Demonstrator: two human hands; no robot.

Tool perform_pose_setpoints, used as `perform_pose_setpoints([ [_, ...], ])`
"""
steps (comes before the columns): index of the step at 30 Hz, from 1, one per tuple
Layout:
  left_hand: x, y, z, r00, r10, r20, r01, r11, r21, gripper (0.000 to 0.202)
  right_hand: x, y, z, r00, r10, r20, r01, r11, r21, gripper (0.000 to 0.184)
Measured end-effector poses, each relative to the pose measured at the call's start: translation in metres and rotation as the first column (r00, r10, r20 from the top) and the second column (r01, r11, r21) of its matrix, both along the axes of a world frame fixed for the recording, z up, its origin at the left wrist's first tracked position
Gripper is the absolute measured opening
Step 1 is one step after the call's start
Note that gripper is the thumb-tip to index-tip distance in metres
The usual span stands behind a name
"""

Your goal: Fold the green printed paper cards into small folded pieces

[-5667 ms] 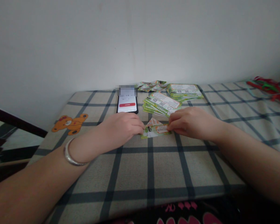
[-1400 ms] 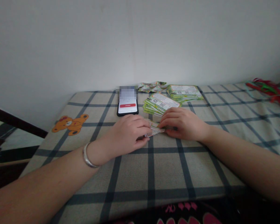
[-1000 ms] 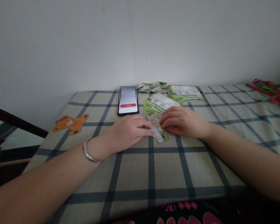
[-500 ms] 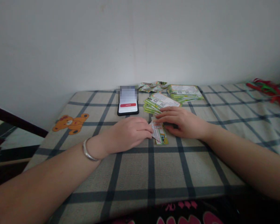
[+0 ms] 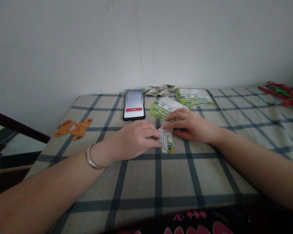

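Observation:
A small folded green-and-white printed leaflet [image 5: 167, 143] lies on the checked cloth [image 5: 175, 175] between my hands. My left hand [image 5: 133, 139], with a silver bangle on its wrist, presses its curled fingertips on the leaflet's left edge. From the right, my right hand [image 5: 191, 126] holds the leaflet's top end with fingers bent over it. Just behind lies a fanned stack of flat leaflets [image 5: 167, 108].
A phone [image 5: 134, 109] with a lit screen lies behind my left hand. A second leaflet stack [image 5: 193, 96] and a heap of folded leaflets [image 5: 160, 90] sit by the white wall. Red and green cords [image 5: 283, 94] lie far right. A bear print [image 5: 73, 127] marks the cloth's left.
The leaflet went from a wide, partly folded sheet to a narrow folded strip and has turned to lie lengthwise toward me. Both hands stayed on it and shifted only slightly.

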State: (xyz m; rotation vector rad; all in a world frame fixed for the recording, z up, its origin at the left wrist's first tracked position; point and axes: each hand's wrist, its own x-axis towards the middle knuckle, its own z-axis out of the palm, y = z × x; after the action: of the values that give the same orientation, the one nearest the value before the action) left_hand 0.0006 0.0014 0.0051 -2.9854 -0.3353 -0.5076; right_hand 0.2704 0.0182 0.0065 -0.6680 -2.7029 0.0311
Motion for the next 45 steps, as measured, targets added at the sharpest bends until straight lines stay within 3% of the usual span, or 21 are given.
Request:
perform_pose_setpoints([
  [9, 0.000, -0.001, 0.000, 0.998, 0.068, 0.002, -0.068, 0.997, 0.035, 0.023, 0.003, 0.001, 0.002, 0.998, -0.044, 0.034, 0.043, 0.998, 0.049, 0.026],
  [13, 0.001, -0.002, 0.000, 0.997, 0.076, 0.011, -0.077, 0.994, 0.079, 0.020, 0.002, 0.000, 0.002, 1.000, 0.002, 0.017, -0.005, 0.987, 0.158, 0.022],
  [17, 0.001, -0.002, -0.003, 0.998, 0.062, 0.013, -0.063, 0.992, 0.109, 0.019, 0.000, 0.000, 0.003, 0.996, 0.076, 0.043, -0.082, 0.981, 0.176, 0.023],
  [22, 0.001, 0.000, -0.008, 1.000, 0.028, 0.015, -0.028, 0.999, 0.021, 0.020, -0.003, -0.001, 0.005, 0.989, 0.130, 0.070, -0.141, 0.973, 0.185, 0.022],
  [31, 0.003, -0.010, 0.002, 0.997, 0.074, 0.034, -0.070, 0.992, -0.107, 0.027, -0.009, -0.015, 0.013, 0.981, 0.015, 0.193, -0.064, 0.966, 0.250, 0.027],
  [36, 0.004, -0.017, 0.005, 0.991, 0.122, -0.053, -0.127, 0.987, -0.103, 0.049, -0.011, -0.021, 0.016, 0.973, 0.000, 0.231, -0.062, 0.963, 0.263, 0.028],
  [41, 0.007, -0.014, -0.004, 0.985, 0.165, -0.041, -0.167, 0.985, -0.050, 0.029, -0.014, -0.026, 0.016, 0.965, 0.007, 0.262, -0.091, 0.946, 0.311, 0.029],
  [45, 0.008, -0.008, -0.009, 0.989, 0.149, -0.001, -0.149, 0.989, -0.003, 0.025, -0.015, -0.027, 0.012, 0.970, 0.020, 0.241, -0.090, 0.955, 0.284, 0.027],
])
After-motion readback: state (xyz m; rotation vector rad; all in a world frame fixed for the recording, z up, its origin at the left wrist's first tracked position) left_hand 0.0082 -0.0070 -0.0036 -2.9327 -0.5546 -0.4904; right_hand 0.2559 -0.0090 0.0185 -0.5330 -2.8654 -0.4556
